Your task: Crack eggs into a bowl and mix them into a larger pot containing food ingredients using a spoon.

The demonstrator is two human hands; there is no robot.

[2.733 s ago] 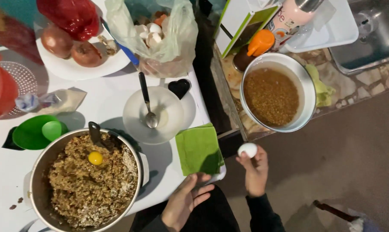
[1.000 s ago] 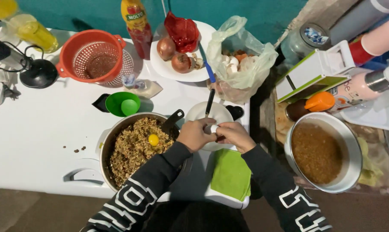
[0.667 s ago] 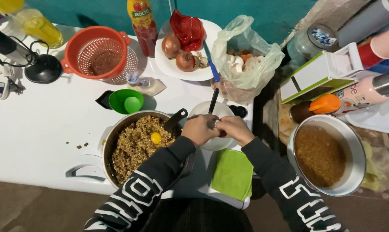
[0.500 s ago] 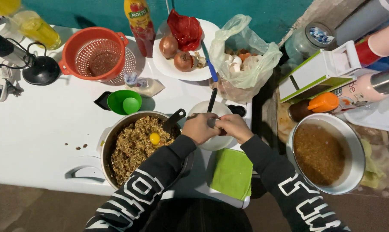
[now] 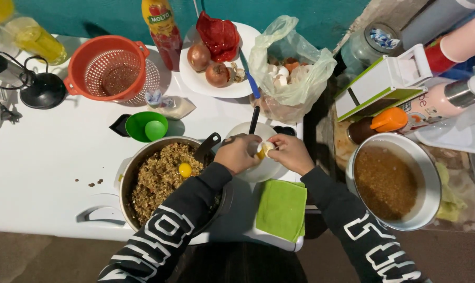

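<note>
Egg (image 5: 263, 149) cracked open, yolk showing, between both hands.

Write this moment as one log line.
left hand + right hand: hold cracked white egg | over small white bowl | beside round metal pot of grain mix

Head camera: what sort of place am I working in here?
Most likely a home kitchen or a makeshift cooking corner: a white table crowded with a pot of grain mixture, a plate of onions and an orange colander, while both hands crack an egg.
</note>
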